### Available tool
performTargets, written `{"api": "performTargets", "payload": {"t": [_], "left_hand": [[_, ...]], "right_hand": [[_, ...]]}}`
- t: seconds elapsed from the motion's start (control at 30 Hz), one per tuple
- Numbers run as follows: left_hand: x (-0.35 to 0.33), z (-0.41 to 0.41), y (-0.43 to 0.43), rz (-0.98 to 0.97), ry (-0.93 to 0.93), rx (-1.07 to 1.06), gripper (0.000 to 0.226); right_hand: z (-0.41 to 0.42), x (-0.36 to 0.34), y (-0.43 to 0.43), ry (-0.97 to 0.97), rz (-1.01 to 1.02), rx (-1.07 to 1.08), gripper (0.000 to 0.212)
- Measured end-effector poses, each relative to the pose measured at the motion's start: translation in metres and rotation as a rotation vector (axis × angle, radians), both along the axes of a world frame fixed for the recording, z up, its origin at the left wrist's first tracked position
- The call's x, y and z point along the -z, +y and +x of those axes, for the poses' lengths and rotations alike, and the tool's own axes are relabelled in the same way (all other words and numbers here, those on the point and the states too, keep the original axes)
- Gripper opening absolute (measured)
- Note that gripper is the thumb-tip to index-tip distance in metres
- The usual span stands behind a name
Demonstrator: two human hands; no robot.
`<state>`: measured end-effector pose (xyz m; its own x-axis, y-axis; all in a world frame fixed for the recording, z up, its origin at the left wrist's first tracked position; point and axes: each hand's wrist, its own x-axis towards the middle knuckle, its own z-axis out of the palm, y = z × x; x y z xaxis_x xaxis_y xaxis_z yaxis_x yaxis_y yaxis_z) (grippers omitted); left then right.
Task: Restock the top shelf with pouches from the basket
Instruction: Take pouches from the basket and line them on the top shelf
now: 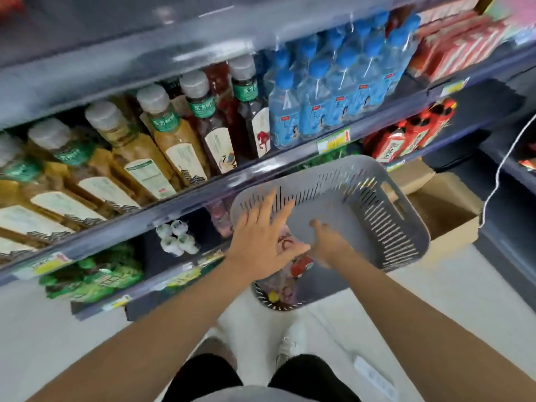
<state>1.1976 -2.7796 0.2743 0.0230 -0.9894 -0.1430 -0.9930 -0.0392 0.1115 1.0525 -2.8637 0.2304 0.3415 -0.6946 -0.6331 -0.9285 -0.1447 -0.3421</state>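
A grey slotted basket [377,198] stands on the floor in front of the shelves. Several pink and red pouches [301,265] lie in its near end, partly hidden by my arms. My left hand [261,239] hovers over the basket's left rim with fingers spread and straight, its thumb lying across a pink pouch [285,242]. My right hand [327,242] reaches down into the basket beside that pouch; it is blurred and its fingers are hard to read. The top shelf [116,53] is a grey board at the top of the view.
Rows of tea bottles [174,134] and blue water bottles [333,97] fill the shelf below the top board. Green packets [92,277] sit on the lowest shelf. An open cardboard box [443,210] stands behind the basket. A white cable [504,158] hangs at right.
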Motion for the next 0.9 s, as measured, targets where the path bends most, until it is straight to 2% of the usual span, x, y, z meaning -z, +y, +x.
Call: {"api": "performTargets", "payload": {"t": [0.13,0.2,0.23,0.27,0.3,0.37,0.4,0.47,0.53,0.63,0.7,0.9], "left_hand": [[0.012,-0.007,-0.007,0.036,0.03,0.022,0.083],[0.017,-0.014,-0.006,0.04,0.027,0.08,0.078],[0.02,-0.017,-0.006,0.047,0.026,0.109,0.076],[0.023,-0.019,-0.006,0.066,0.027,0.127,0.076],[0.027,-0.019,-0.006,0.093,0.031,0.13,0.079],[0.036,-0.017,-0.006,0.142,0.027,0.111,0.086],[0.037,-0.015,-0.005,0.162,0.022,0.093,0.089],[0.041,-0.015,-0.003,0.217,0.02,0.054,0.094],[0.045,-0.016,-0.005,0.31,0.028,0.04,0.083],[0.053,-0.019,-0.01,0.458,-0.016,0.06,0.071],[0.061,-0.021,-0.013,0.564,-0.032,0.075,0.07],[0.087,-0.027,-0.028,0.796,-0.016,0.258,0.054]], "right_hand": [[0.021,0.045,0.0,0.005,0.027,0.018,0.058],[0.03,0.061,0.003,-0.063,0.029,0.04,0.066],[0.03,0.078,0.006,-0.05,-0.025,0.051,0.077],[0.033,0.093,0.008,-0.078,0.008,0.089,0.094],[0.037,0.102,0.008,-0.104,0.021,0.106,0.094],[0.045,0.12,0.005,-0.054,0.0,0.03,0.066],[0.051,0.121,0.001,0.011,-0.03,0.031,0.061],[0.062,0.114,-0.006,0.053,0.035,0.042,0.055],[0.063,0.116,-0.011,0.1,0.06,-0.007,0.054],[0.051,0.122,-0.011,0.153,0.03,-0.053,0.062],[0.038,0.123,-0.013,0.156,0.014,0.021,0.07],[-0.004,0.126,-0.04,0.237,0.068,0.325,0.11]]}}
